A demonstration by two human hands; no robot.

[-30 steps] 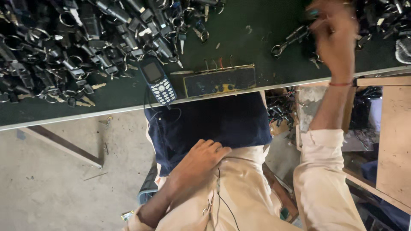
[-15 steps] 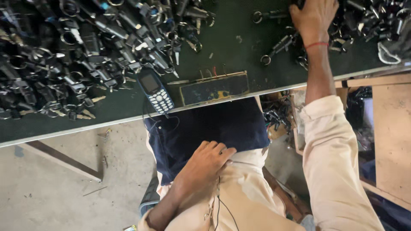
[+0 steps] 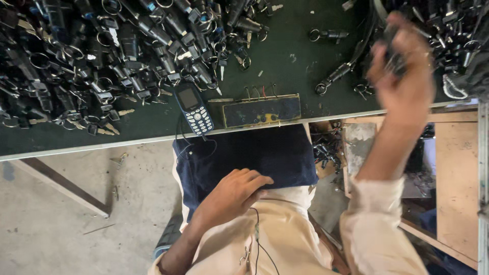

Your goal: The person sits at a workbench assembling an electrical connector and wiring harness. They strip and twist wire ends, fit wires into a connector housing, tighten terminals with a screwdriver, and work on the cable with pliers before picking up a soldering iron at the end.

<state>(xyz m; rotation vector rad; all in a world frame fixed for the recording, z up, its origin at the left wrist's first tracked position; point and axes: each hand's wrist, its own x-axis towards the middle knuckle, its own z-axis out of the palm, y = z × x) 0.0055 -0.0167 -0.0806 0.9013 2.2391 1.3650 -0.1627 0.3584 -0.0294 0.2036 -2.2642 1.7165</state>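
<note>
Nearest the camera, the left hand (image 3: 232, 196) rests on the person's lap, palm down on the cream shirt where it meets a dark blue cloth (image 3: 249, 153) spread over the knees. Its fingers (image 3: 254, 181) lie loosely curled and hold nothing. A thin wire (image 3: 257, 239) runs down the shirt just beside that wrist.

Moving out, the table (image 3: 285, 56) edge crosses the view, its top dark green. Right at the near edge sits a small circuit board (image 3: 261, 111) with short coloured leads standing up from it, and just left of it lies a blue keypad phone (image 3: 193, 108), tilted, its lower end at the table edge.

To the right, the right hand (image 3: 402, 76) is lifted above the table, blurred with motion. Its fingers (image 3: 407, 51) are closed around a dark key part (image 3: 392, 48); the blur hides exactly how it sits in the grip. Just left of the hand, a few loose keyed pieces (image 3: 331, 79) lie apart on the green top.

Farther back, a big heap of black key assemblies (image 3: 102, 56) with metal rings covers the far left of the table, and a second heap (image 3: 453, 30) fills the far right corner, behind the raised hand.
</note>
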